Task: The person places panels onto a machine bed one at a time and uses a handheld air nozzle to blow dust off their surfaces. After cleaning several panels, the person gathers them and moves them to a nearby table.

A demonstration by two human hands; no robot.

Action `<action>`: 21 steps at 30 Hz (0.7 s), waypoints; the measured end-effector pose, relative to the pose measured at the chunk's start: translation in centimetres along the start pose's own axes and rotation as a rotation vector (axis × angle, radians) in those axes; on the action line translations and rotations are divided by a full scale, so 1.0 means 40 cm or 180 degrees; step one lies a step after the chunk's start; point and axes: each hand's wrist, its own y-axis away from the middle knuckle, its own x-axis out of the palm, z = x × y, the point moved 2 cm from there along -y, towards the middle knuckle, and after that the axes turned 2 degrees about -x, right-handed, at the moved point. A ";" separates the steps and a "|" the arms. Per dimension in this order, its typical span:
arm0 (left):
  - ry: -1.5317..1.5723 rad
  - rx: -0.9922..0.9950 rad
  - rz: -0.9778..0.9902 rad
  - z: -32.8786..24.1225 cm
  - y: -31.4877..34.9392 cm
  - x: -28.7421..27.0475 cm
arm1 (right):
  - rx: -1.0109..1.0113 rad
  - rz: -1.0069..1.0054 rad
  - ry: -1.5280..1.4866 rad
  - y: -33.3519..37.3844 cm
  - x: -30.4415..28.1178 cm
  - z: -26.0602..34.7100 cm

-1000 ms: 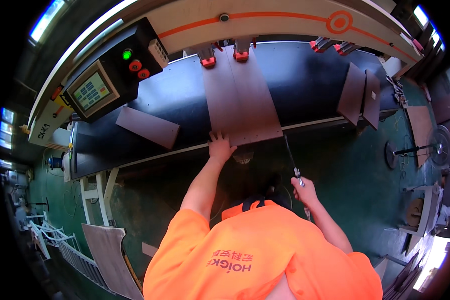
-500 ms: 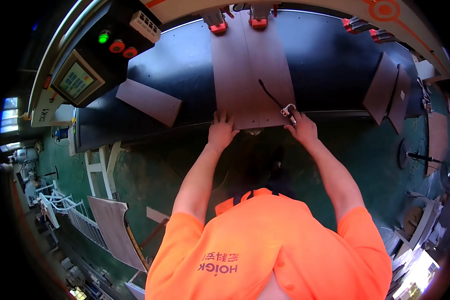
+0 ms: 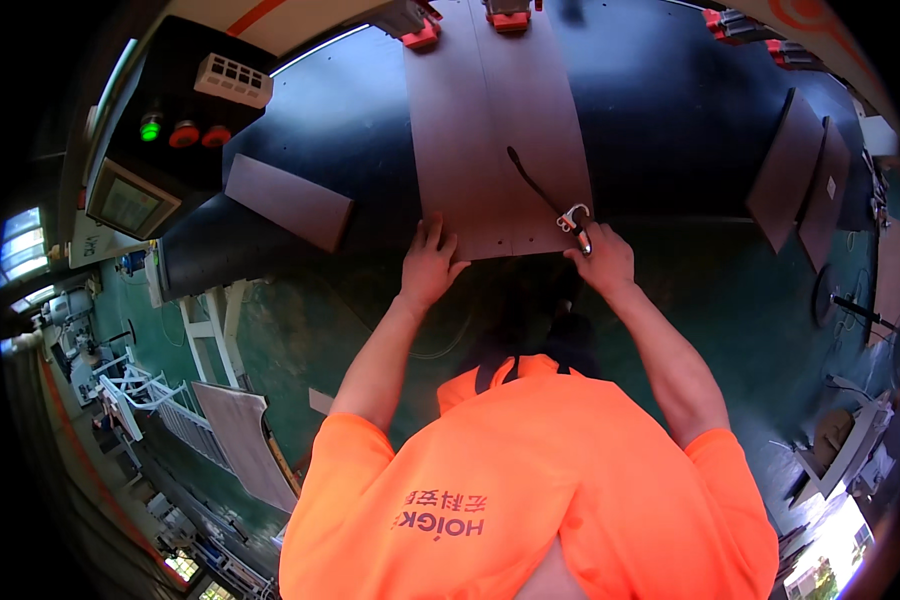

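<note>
Two long brown-grey boards [image 3: 492, 130] lie side by side on the black machine table, a thin seam running between them. At their near left corner is my left hand [image 3: 430, 265], fingers over the side edge and thumb along the front edge, gripping the left board. My right hand [image 3: 602, 262] is at the near right corner, closed around a blow gun [image 3: 574, 218] with a pale metal body. Its thin black nozzle [image 3: 533, 178] points away over the right board. Part of its handle is hidden by my fingers.
Red-tipped clamps [image 3: 510, 20] stand at the boards' far end. A loose board [image 3: 288, 202] lies left, and two more boards [image 3: 785, 170] lie right. A control panel [image 3: 135, 200] with lit green and red buttons is at far left. A white stand [image 3: 213, 335] rises below the table.
The whole view has shifted, with the clamps now higher in the picture. My hands keep their places at the boards' near corners, and the blow gun stays in my right hand.
</note>
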 end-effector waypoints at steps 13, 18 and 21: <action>-0.0156 0.0078 0.0362 -0.206 -0.161 -0.013 | 0.0521 0.0127 -0.0368 -0.014 -0.052 0.011; -0.0145 0.0024 0.0439 -0.208 -0.159 0.003 | 0.1418 0.0232 -0.1851 0.049 -0.115 -0.018; -0.0160 -0.0021 0.0530 -0.210 -0.160 -0.004 | 0.1713 0.0672 -0.2186 0.126 -0.137 0.027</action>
